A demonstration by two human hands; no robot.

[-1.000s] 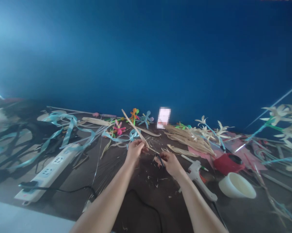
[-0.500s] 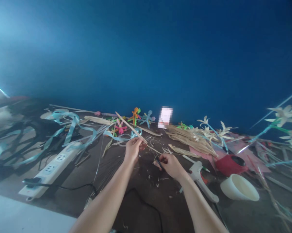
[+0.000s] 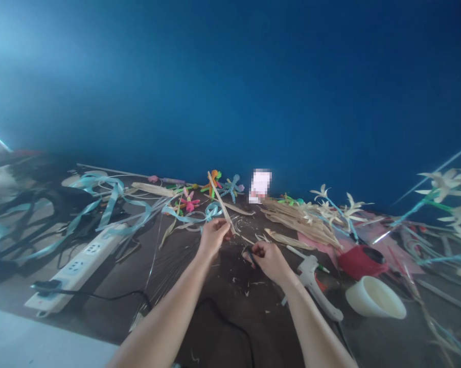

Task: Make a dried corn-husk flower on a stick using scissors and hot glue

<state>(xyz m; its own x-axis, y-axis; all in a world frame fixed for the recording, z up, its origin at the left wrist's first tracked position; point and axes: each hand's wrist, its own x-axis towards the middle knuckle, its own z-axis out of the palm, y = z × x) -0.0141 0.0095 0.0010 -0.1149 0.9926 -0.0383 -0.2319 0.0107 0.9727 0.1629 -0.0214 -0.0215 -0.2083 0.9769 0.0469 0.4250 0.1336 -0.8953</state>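
Note:
My left hand [image 3: 214, 237] pinches a long pale strip [image 3: 220, 198], which looks like dried husk. The strip slants up and away from my fingertips, toward an orange pipe-cleaner figure [image 3: 214, 179] behind it. To the right, my right hand [image 3: 269, 259] is closed with its fingers curled around a small dark tool [image 3: 250, 255]; most of it is hidden, so its kind is unclear. A thin pale stem [image 3: 247, 239] lies between the two hands. Small pale scraps [image 3: 247, 293] are scattered on the dark table [image 3: 223, 332] below them.
A white power strip [image 3: 77, 268] with a black plug lies left, near light-blue ribbon [image 3: 115, 194]. On the right are a white glue gun [image 3: 315, 286], a white cup [image 3: 376, 299], a red container [image 3: 363, 261], dried husks [image 3: 299, 220] and pale husk flowers [image 3: 353, 207]. A blue wall stands behind.
The pale strip in my left hand has swung more upright, its far end moving right. My left hand has shifted slightly right; my right hand stays about where it was.

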